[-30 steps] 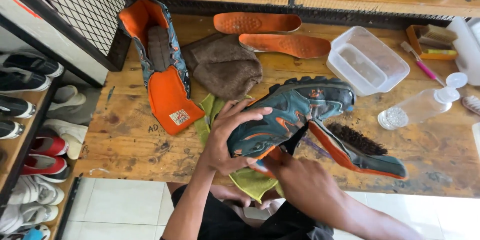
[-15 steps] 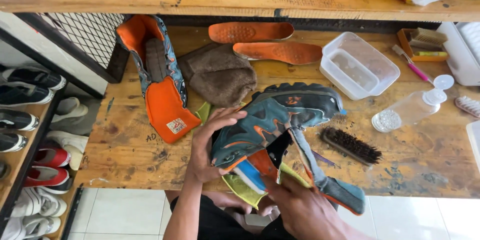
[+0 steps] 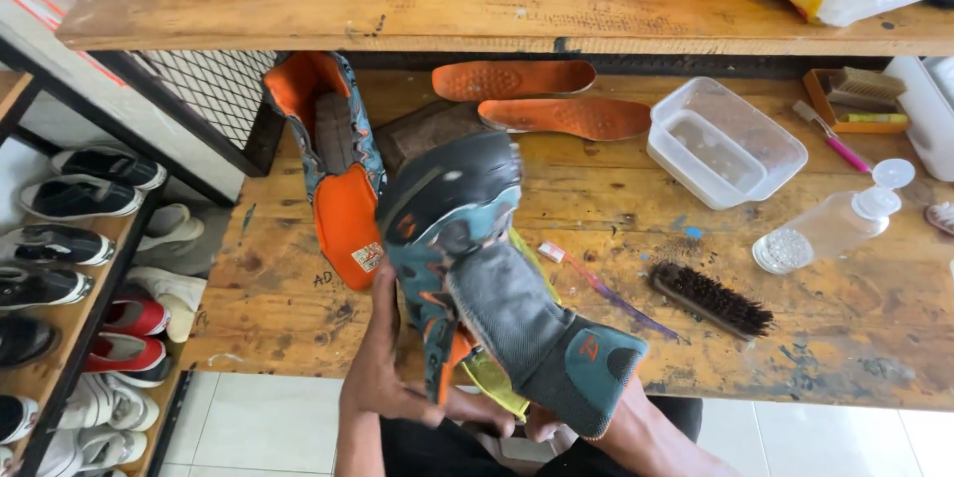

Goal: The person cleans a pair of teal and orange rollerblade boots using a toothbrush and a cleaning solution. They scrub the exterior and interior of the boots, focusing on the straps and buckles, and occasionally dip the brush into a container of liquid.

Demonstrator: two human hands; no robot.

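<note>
A teal, grey and orange sports shoe (image 3: 477,268) is held up over the near edge of the wooden workbench (image 3: 785,358), toe pointing away, tongue pulled out toward me. My left hand (image 3: 388,368) grips its left side from below. My right hand (image 3: 556,422) is mostly hidden under the tongue and heel; only the wrist and a few fingers show. A yellow-green cloth (image 3: 497,383) hangs beneath the shoe. The matching shoe (image 3: 333,159) lies opened on the bench at the left.
Two orange insoles (image 3: 542,99) lie at the back by a brown cloth (image 3: 422,129). A clear plastic tub (image 3: 720,139), a clear bottle (image 3: 835,224), a dark brush (image 3: 711,298) and a toothbrush (image 3: 596,283) sit right. A shoe rack (image 3: 70,278) stands left.
The shoe has been turned and lifted, from lying sideways to toe pointing away with the tongue toward me. My right hand slid beneath it and the view shifted.
</note>
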